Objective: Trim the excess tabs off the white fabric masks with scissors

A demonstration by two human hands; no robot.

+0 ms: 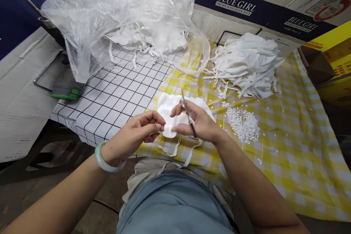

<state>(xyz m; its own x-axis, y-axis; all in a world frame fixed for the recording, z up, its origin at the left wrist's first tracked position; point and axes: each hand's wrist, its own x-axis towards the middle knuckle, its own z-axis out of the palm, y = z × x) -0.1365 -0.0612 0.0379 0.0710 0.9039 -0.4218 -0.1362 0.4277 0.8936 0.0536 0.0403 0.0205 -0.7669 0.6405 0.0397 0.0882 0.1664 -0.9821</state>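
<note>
A white cloth mask (169, 108) lies at the near edge of the yellow checked tablecloth (287, 142), its straps hanging over the edge. My left hand (139, 131), with a pale green bangle on the wrist, pinches the mask's left edge. My right hand (196, 120) is closed round small metal scissors (188, 111) whose tips point up over the mask.
A heap of white masks (248, 65) with loose straps sits at the back right, and white trimmings (242, 124) are scattered in front of it. A clear plastic bag (123, 11) holding more masks lies on the black-grid cloth (109, 98). Blue cardboard boxes (260, 7) stand behind.
</note>
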